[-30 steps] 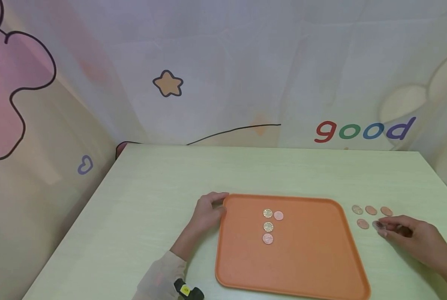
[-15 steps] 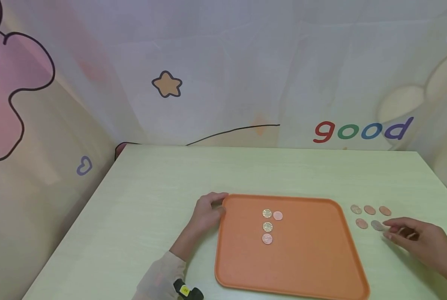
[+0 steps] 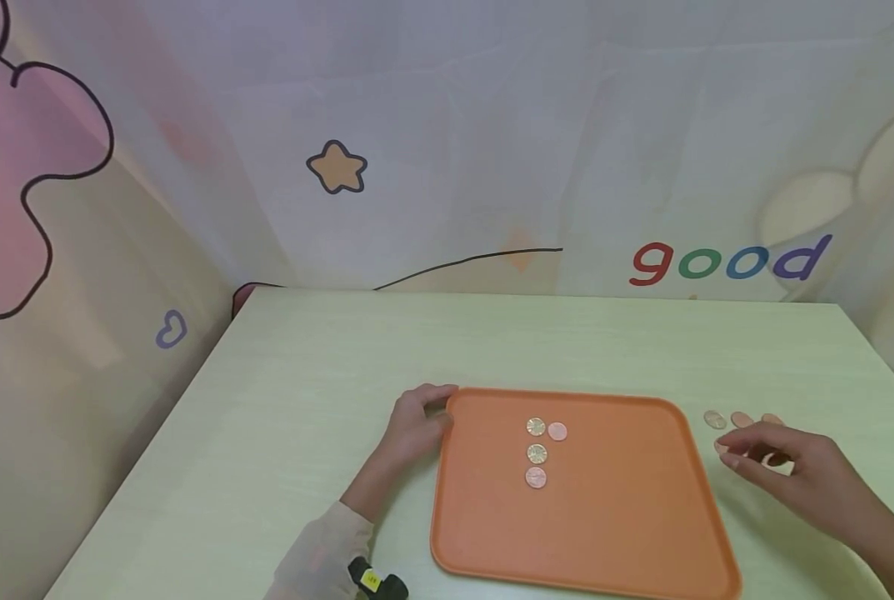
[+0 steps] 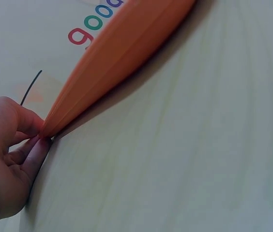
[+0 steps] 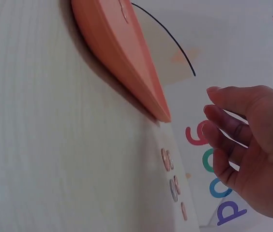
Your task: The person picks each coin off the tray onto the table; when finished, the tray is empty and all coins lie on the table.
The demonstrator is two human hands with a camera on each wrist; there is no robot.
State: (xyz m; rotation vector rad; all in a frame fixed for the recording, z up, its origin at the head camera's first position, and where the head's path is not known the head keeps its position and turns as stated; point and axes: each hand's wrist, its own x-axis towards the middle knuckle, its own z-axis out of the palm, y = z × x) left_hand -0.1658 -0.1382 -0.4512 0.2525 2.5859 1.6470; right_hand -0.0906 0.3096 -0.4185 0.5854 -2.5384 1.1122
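Observation:
My left hand (image 3: 412, 429) pinches the far left corner of an orange tray (image 3: 604, 517) between thumb and fingers, seen close in the left wrist view. On the tray lie two gold-coloured coins (image 3: 536, 454) and two pinkish copper ones (image 3: 536, 477). My right hand (image 3: 810, 475) hovers right of the tray, fingers loosely bent and holding nothing. Beneath and behind it on the table are several more coins: a silver-coloured one (image 3: 714, 419), copper ones (image 3: 741, 419) and, in the right wrist view, another silver one (image 5: 174, 190). In the head view my fingers partly hide this group.
The pale wooden table (image 3: 327, 358) reaches back to a cloth backdrop (image 3: 454, 125) with printed letters and shapes. A black strap device (image 3: 377, 582) sits at my left wrist.
My right hand has drawn away from the near silver coin, leaving it lying flat, then shifted left above the coins towards the tray. The left hand and tray stay put.

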